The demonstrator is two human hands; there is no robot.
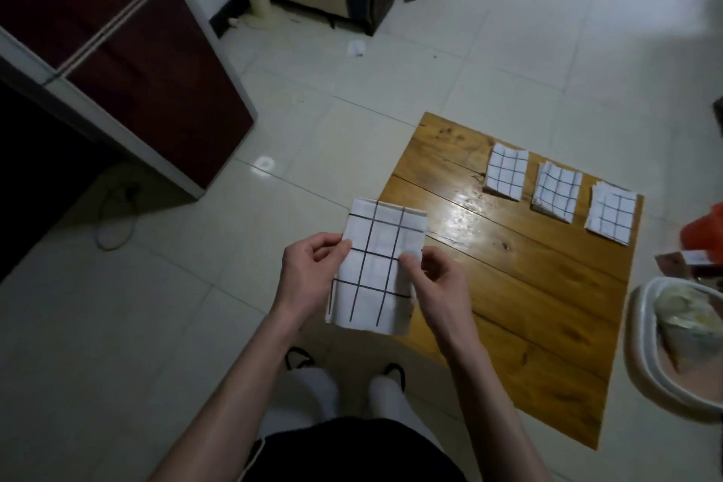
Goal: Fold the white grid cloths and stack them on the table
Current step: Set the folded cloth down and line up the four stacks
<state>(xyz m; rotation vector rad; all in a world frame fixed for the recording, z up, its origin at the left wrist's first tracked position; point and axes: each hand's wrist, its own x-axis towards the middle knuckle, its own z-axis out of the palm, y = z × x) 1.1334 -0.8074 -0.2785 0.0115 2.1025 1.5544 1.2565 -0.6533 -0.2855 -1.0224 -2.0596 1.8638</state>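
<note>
Cloth [375, 266] held in the air over the near left corner of the wooden table [508, 286], partly past its edge and above the tiled floor [195, 325]. It is white with dark grid lines, already folded into a long narrow panel, upright, lower end hanging free. Left hand [309, 266] pinches the left edge about mid-height, thumb in front, fingers curled behind. Right hand [434, 278] pinches the right edge at the same height, fingertips [409, 260] on the front face. Both hands grip the cloth, neither is spread. Judged light, thin and limp: the panel keeps its shape only because two edges are held taut, and the layers look free to slide or fan apart at the open edges. Best hold seems to be at the edges or corners, pinching through all layers, with the table used to press the crease flat. Three folded cloths lie on the far side of the table in a row, apart from one another: left [505, 176], middle [556, 192], right [611, 211].
</note>
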